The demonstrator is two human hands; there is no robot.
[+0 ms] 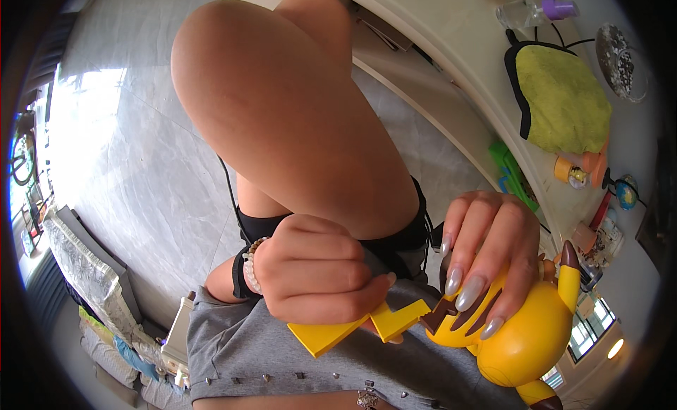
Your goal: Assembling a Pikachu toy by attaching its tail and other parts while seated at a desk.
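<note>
In my right hand [493, 251] is a glossy yellow toy figure [525, 332] with brown stripes and brown-tipped ears, lying on its side. My fingers, with long silvery nails, spread over its striped back and are closed round it. My left hand [314, 272], with a beaded bracelet [252, 265] at the wrist, pinches a flat yellow zigzag tail [398, 322]. The narrow end of the tail meets a jagged brown piece [438, 315] at the figure's back; whether they are joined I cannot tell. Both hands are held over my lap, in front of a grey top [240, 339].
To the right stands a pale table [479, 71] with a purple-capped spray bottle [539, 13], a black-edged yellow-green cloth item [560, 96] and small ornaments. My bent leg [282, 121] rises ahead. Grey tiled floor [141, 142] stretches left, with a bed [106, 360] at lower left.
</note>
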